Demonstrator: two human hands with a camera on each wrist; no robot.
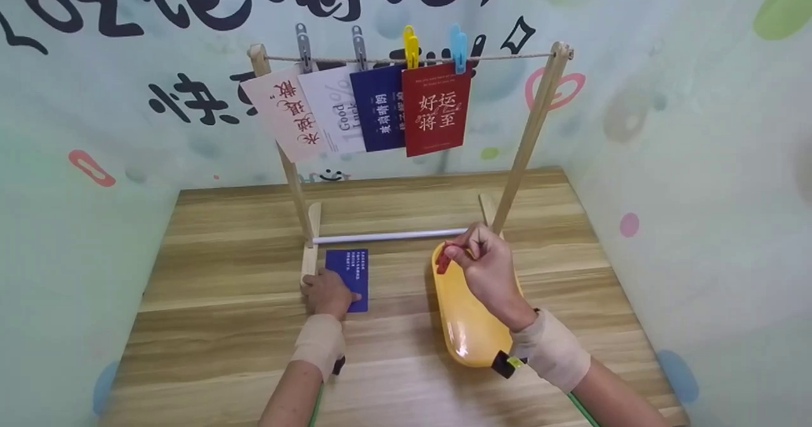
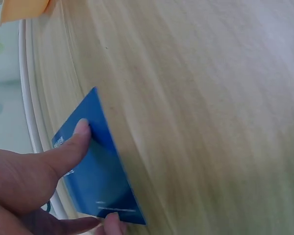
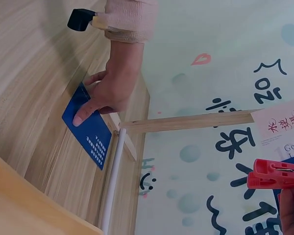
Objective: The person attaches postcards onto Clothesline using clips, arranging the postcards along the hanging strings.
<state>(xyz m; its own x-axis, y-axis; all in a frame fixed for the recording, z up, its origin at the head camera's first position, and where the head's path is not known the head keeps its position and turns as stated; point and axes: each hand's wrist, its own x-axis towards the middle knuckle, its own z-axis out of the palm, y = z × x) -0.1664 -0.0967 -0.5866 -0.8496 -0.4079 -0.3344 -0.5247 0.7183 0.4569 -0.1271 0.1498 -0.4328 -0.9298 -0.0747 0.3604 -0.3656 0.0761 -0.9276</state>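
A blue card [image 1: 356, 263] with white print lies near the left foot of a wooden stand. My left hand [image 1: 328, 292] pinches it, its thumb [image 2: 77, 142] on the printed face and the other fingers at the edge. Above the yellow tray [image 1: 466, 335], my right hand [image 1: 491, 273] holds a red clothespin [image 3: 272, 175] between thumb and fingers. From the stand's cord hang a pink card [image 1: 279, 113], a white card [image 1: 327, 113], a dark blue card [image 1: 375, 116] and a red card [image 1: 436, 113], overlapping one another.
Two grey clothespins [image 1: 304, 49], a yellow clothespin [image 1: 411, 46] and a light blue clothespin [image 1: 458, 47] sit on the cord. Wooden posts [image 1: 533, 129] and a white crossbar [image 1: 393, 235] frame the stand on the wooden table [image 1: 222, 325]. A printed wall rises behind.
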